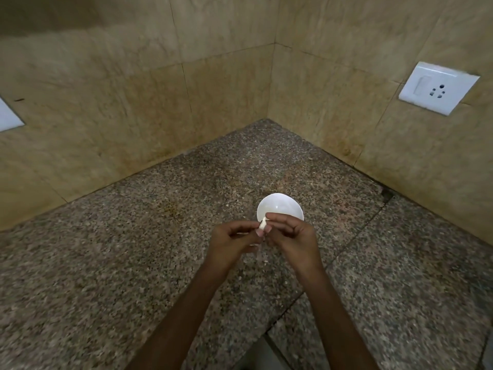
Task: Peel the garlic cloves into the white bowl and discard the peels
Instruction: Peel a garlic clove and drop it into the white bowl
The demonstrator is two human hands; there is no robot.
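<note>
Garlic clove [262, 224] pinched between both hands, just above near rim of white bowl [280, 206]. Left hand [234, 240] curled, thumb and forefinger closed on lower end of clove. Right hand [292, 236] curled too, fingertips [269, 216] nipping top tip, likely pulling skin. Clove partly hidden by fingers; how much skin left cannot be told. Bowl standing on speckled granite worktop [160, 263], near corner of tiled walls; inside looks bare, though near part covered by hands. Small pale flecks [265, 261] on worktop under hands, probably peel bits; too small to be sure. No other cloves visible. Wall socket [437, 88] on right wall, not relevant.

Step in hand, by judgement: stripping skin off one clove, early in task since bowl seems to hold nothing. Next move calls for: tugging skin free with right fingertips while left keeps firm pinch, then dropping bare clove into bowl, keeping peel out of it for discarding.
</note>
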